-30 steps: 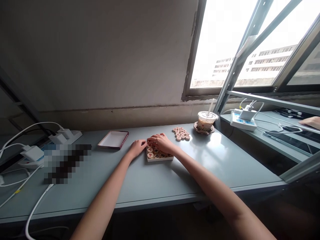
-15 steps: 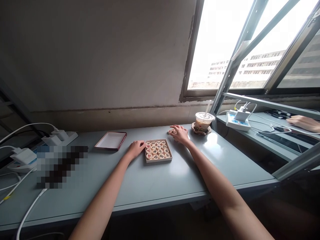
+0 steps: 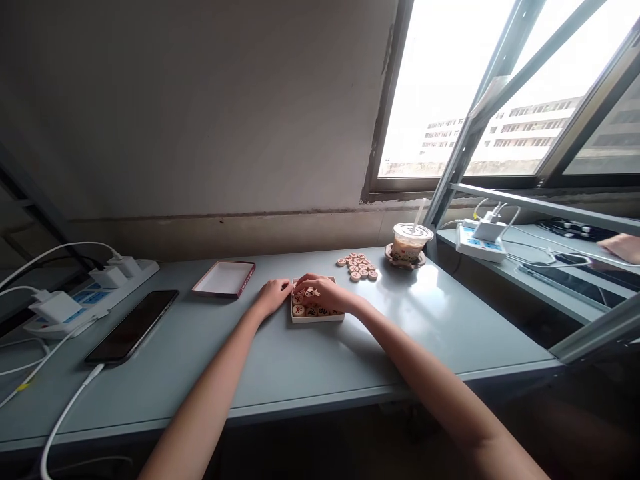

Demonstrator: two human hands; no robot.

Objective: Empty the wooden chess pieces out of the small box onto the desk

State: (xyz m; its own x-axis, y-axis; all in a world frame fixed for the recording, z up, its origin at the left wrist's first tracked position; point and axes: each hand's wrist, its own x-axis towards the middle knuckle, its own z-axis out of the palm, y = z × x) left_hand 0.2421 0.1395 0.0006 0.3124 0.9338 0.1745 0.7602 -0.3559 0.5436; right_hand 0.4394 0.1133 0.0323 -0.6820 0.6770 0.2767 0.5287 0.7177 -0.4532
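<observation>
A shallow box [image 3: 318, 319] of round wooden xiangqi pieces stands in the middle of the desk. My left hand [image 3: 274, 295] rests at its left edge, fingers curled against the wall. Over the box arches my right hand [image 3: 327, 293], its bent fingers closed around a xiangqi piece [image 3: 311, 292] above the rows; part of the grip is hidden. Red and black characters mark the pieces. Beyond the box, several loose xiangqi pieces [image 3: 359, 265] lie in a cluster on the desk.
The box's lid [image 3: 223, 278] lies upturned at the left. A phone [image 3: 133, 327] on a cable and a power strip [image 3: 95, 293] lie farther left. At the back right, a drink cup [image 3: 407, 247] with a straw stands on a coaster. Another person's hand [image 3: 623, 247] shows at the right edge.
My right hand has come from the loose pieces back leftward and nearer, to over the box. The cluster it covered now shows. My left hand has stayed at the box's edge.
</observation>
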